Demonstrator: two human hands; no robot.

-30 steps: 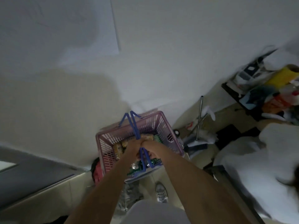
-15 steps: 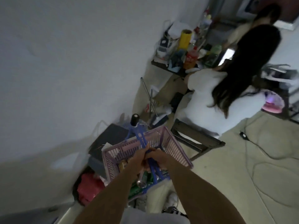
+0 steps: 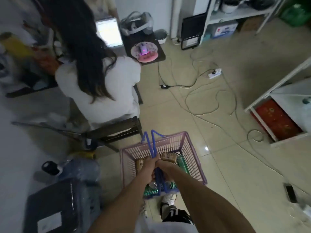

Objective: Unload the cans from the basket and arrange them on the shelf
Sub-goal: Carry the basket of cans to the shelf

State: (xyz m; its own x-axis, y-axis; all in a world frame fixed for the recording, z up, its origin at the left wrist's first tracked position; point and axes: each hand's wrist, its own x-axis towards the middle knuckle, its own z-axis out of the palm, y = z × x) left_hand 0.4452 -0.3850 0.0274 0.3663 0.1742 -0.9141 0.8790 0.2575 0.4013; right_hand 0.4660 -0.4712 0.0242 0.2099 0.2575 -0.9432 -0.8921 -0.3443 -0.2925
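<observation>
A pink plastic basket (image 3: 188, 148) hangs in front of me over the tiled floor, carried by its two blue handles (image 3: 152, 145). My left hand (image 3: 149, 166) and my right hand (image 3: 164, 166) are both closed around the handles, side by side above the basket's middle. Inside lie several cans: gold ones (image 3: 169, 157) near the far side and green ones (image 3: 182, 163) along the right and near sides. A white metal shelf (image 3: 276, 101) stands at the right edge, with a red box on its lowest level.
A person in a white top (image 3: 101, 84) sits on a dark chair (image 3: 117, 130) just left of the basket. Cables and a power strip (image 3: 214, 73) trail across the floor ahead. A dark box (image 3: 55, 206) and a water jug stand at lower left. A second shelf (image 3: 235, 12) is at the back.
My view has swung right, from the white wall to the open room with the seated person and the shelves. Both hands have kept hold of the basket handles throughout.
</observation>
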